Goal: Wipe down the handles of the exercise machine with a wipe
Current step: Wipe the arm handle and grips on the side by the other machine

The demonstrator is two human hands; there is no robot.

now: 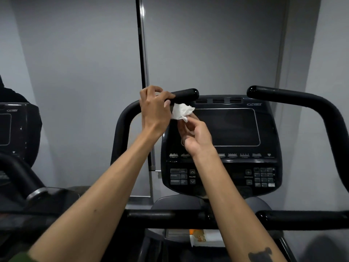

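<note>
A crumpled white wipe (181, 111) hangs just under the machine's left upper handle (186, 94), a black padded bar ending in a rounded cap. My left hand (155, 108) curls over that handle, and its thumb touches the wipe's upper left edge. Just below, my right hand (194, 135) pinches the wipe's lower right corner between thumb and fingers. The right upper handle (283, 96) curves away on the far side of the console, with no hand on it.
The black console (226, 127) with dark screen and keypads stands between the handles. A lower crossbar (170, 216) and a side grip (302, 217) run under my forearms. A second machine (17, 129) stands at left. A grey wall and a vertical metal strip (142, 53) lie behind.
</note>
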